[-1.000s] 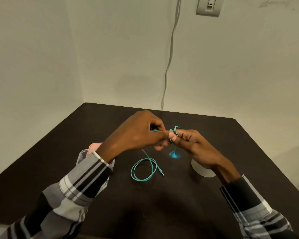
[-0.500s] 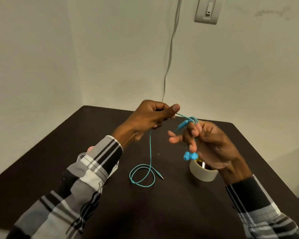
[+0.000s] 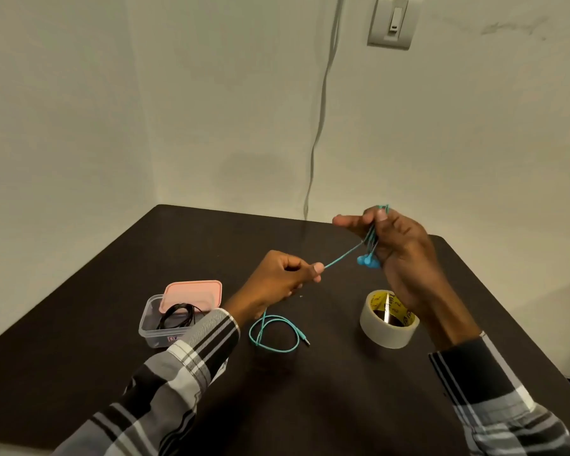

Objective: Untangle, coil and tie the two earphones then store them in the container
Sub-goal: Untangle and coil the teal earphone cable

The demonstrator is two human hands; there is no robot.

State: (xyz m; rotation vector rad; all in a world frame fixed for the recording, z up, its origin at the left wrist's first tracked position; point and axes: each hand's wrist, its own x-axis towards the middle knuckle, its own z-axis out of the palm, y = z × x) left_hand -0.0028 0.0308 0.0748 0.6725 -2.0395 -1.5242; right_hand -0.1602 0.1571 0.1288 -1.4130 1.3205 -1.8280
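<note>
Head view: the left hand [image 3: 278, 279] had dropped from its raised spot of half a second before to just above the table [image 3: 112, 324], thumb and forefinger pinching the teal cord [image 3: 343, 258] and drawing it taut toward the right hand [image 3: 395, 248]. The right hand had lifted and turned upright, fingers nearly straight and spread, with several turns of cord looped over them from fingertip down to palm; it carried the loops rather than gripping them. The buds [image 3: 368, 261] hung just below those loops, beside the palm. A second earlier both hands were bunched together at one small loop, so the coil had grown by a turn or two. The rest of the cord lay in a loose ring on the table beneath the left wrist, its plug [image 3: 305, 340] at the ring's right end, so a fair length seemed left to wind. The black earphone [image 3: 178, 315] already sat coiled in the box [image 3: 148, 327], its pink lid [image 3: 191, 292] leaning against the far edge. The tape [image 3: 389, 319] waited near the right wrist, probably for tying
</note>
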